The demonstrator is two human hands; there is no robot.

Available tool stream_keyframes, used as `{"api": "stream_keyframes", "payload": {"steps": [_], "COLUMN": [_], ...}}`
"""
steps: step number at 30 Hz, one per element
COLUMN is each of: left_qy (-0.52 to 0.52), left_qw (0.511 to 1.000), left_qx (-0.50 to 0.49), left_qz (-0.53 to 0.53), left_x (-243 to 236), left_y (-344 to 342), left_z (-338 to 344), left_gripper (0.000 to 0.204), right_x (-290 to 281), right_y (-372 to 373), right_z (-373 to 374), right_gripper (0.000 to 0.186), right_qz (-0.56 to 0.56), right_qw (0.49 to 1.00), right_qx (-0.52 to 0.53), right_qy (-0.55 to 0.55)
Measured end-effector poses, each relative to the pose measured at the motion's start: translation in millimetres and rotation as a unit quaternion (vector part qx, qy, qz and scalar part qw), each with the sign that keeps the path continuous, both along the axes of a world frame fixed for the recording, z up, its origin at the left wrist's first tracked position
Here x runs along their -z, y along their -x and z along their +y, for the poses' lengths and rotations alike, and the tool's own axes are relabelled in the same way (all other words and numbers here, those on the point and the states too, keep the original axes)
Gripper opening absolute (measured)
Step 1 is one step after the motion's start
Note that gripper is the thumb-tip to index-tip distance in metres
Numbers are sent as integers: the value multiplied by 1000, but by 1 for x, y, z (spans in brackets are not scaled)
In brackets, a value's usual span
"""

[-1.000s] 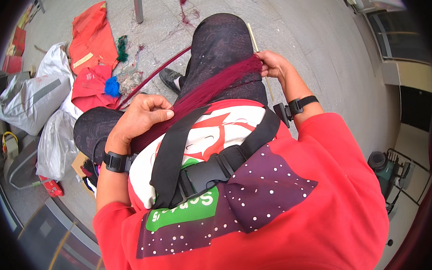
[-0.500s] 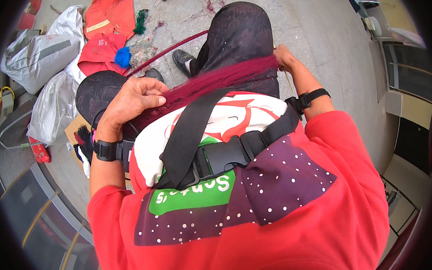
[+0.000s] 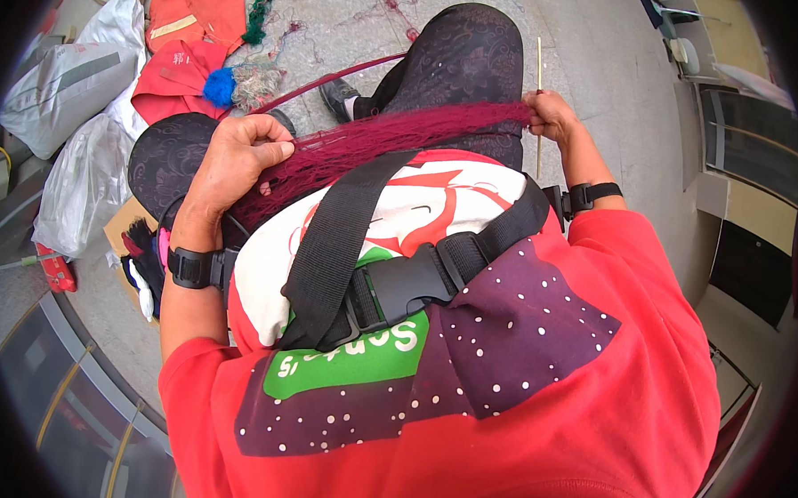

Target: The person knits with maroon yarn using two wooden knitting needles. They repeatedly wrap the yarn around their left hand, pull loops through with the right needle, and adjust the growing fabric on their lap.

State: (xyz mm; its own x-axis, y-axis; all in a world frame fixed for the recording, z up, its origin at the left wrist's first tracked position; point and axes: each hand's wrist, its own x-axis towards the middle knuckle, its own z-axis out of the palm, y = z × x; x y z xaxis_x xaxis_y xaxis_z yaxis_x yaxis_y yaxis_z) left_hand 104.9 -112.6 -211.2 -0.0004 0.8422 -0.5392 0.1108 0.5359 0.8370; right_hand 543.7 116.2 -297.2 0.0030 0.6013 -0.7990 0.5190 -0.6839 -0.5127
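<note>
Clock positions are read from each hand or part named. The left hand (image 3: 229, 161) sits at the yarn's 9 o'clock end, forearm rising toward 12 o'clock, back of the hand up, fingers curled toward 2 o'clock; thumb and forefinger pinch the dark red yarn (image 3: 404, 133). The yarn spans the lap between both hands as a spread bundle, its right end slightly higher. The right hand (image 3: 554, 118) closes on that end, forearm running back toward 5 o'clock. A thin pale stick (image 3: 540, 64) runs 12 to 6 o'clock past the right fingers; whether they grip it cannot be determined. Limits, left to right: the left knee (image 3: 162, 163) borders the left hand at 9 o'clock, with a clear plastic bag (image 3: 86, 186) past it; the red cloth (image 3: 182, 75) and blue tuft (image 3: 219, 87) lie toward 11 o'clock. The right knee (image 3: 474, 52) rises at the yarn's 1 o'clock. From the right hand, the grey floor (image 3: 611, 89) extends at 2 o'clock to a wall at 3 o'clock.
</note>
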Motion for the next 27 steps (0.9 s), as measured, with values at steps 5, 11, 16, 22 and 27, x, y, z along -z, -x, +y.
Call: {"api": "stream_keyframes", "payload": {"steps": [5, 11, 16, 22, 27], "left_qy": [-48, -50, -34, -77, -77], "left_qw": [998, 999, 996, 982, 960], "left_qx": [24, 11, -77, -164, -242], "left_qz": [38, -1, -15, 46, 118], "left_x": [5, 1, -23, -61, -77], "left_y": [1, 12, 29, 50, 60], "left_z": [-4, -7, -25, -67, -98], "left_gripper": [6, 7, 15, 16, 16], "right_x": [-20, -113, -146, -125, -88], "right_y": [-2, 60, 162, 258, 300], "right_z": [0, 7, -43, -61, -63], "right_gripper": [24, 21, 13, 20, 27], "right_qz": [-72, -268, -78, 35, 115], "right_qw": [996, 826, 660, 663, 648], "right_qx": [-2, -284, -600, -709, -747], "right_qy": [-58, -406, -446, -239, -97]}}
